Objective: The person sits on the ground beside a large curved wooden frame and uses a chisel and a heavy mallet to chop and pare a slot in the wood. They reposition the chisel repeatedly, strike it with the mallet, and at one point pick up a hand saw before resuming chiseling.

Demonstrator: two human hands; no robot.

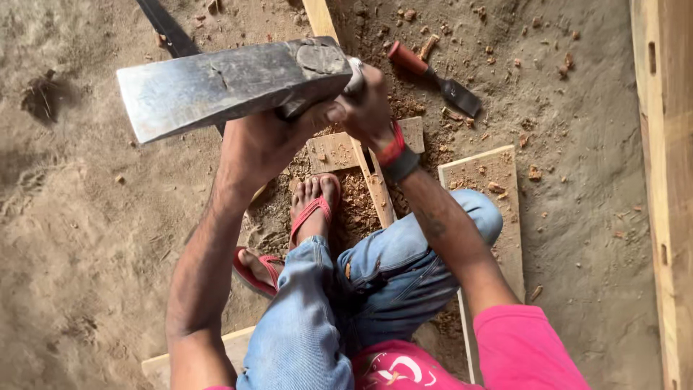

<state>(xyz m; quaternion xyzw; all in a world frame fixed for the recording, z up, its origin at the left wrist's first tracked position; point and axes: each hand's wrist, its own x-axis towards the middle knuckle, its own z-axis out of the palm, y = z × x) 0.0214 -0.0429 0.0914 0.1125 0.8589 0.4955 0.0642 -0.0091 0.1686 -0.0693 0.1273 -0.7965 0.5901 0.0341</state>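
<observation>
Squatting over the sandy floor (pixel 86 238), the person had a long wooden plank (pixel 375 180) pinned under a foot in a red sandal (pixel 312 209), with shavings and chips heaped around it. Both hands met at one tool: the left hand (pixel 260 144) had its grip closed around the neck of a heavy steel axe head (pixel 224 83), raised level with the blade pointing left, and the right hand (pixel 368 108) had its grip closed on the same tool just behind the head, a red and dark band on the wrist. By my reading this was the lifted part of a chopping stroke on the plank; the coming blow would call for a straight drop onto the wood, clear of the toes just beside it. The axe head looked worn, grey and scratched, its edge paler. A red-handled chisel (pixel 433 76) lay apart on the floor beyond
</observation>
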